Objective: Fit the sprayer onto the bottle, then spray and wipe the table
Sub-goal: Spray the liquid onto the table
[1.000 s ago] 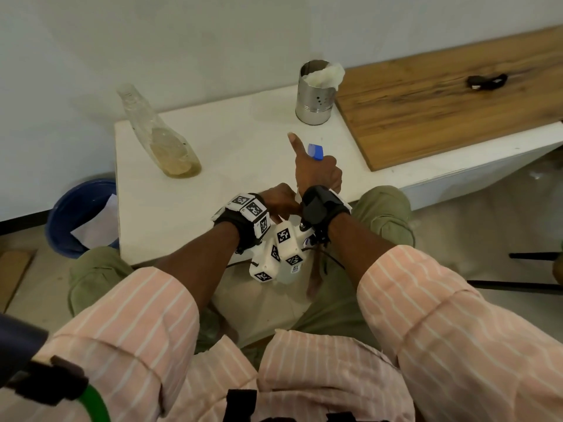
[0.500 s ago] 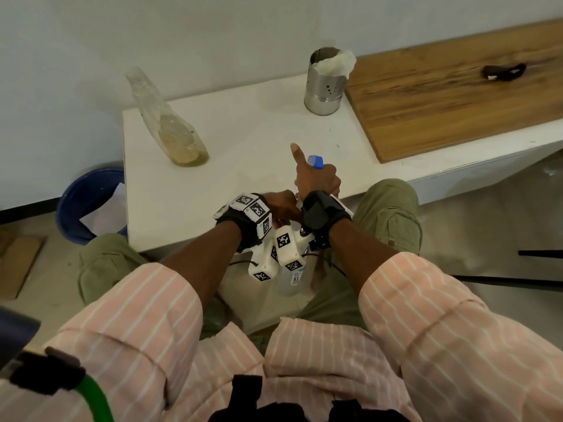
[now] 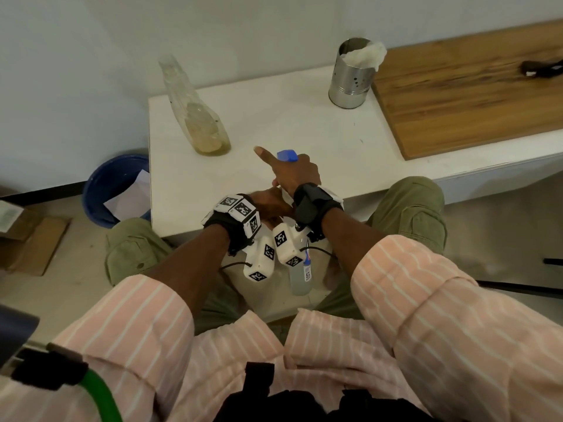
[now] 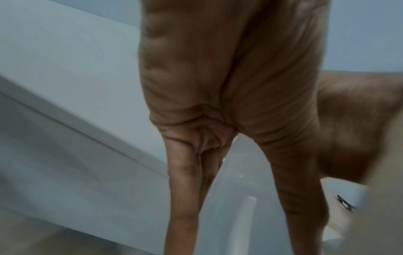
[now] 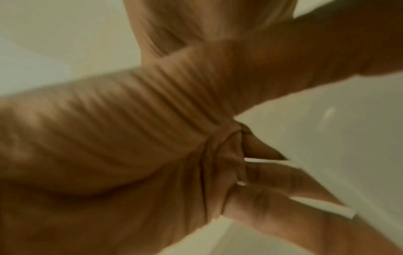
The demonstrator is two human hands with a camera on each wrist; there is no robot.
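Observation:
A small translucent spray bottle (image 3: 300, 280) hangs upright in front of the near edge of the white table (image 3: 274, 117), between my knees. Its white sprayer head with a blue nozzle (image 3: 288, 155) sits on top. My right hand (image 3: 297, 175) grips the sprayer head, thumb stuck out to the left. My left hand (image 3: 269, 205) grips the bottle's neck just below; wrist mounts hide most of the bottle. In the left wrist view my fingers (image 4: 185, 189) curl round the bottle (image 4: 240, 198). The right wrist view shows my fingers (image 5: 283, 181) wrapped on the white sprayer (image 5: 327, 138).
A steel cup (image 3: 350, 83) holding a white cloth (image 3: 365, 54) stands at the table's back right. A clear bottle of yellowish liquid (image 3: 198, 117) leans at the back left. A wooden board (image 3: 472, 95) with a black object (image 3: 542, 68) lies right. A blue bin (image 3: 115, 187) sits on the floor, left.
Both hands keep their hold on sprayer and bottle at the table's near edge. My right thumb has swung from pointing up to pointing left.

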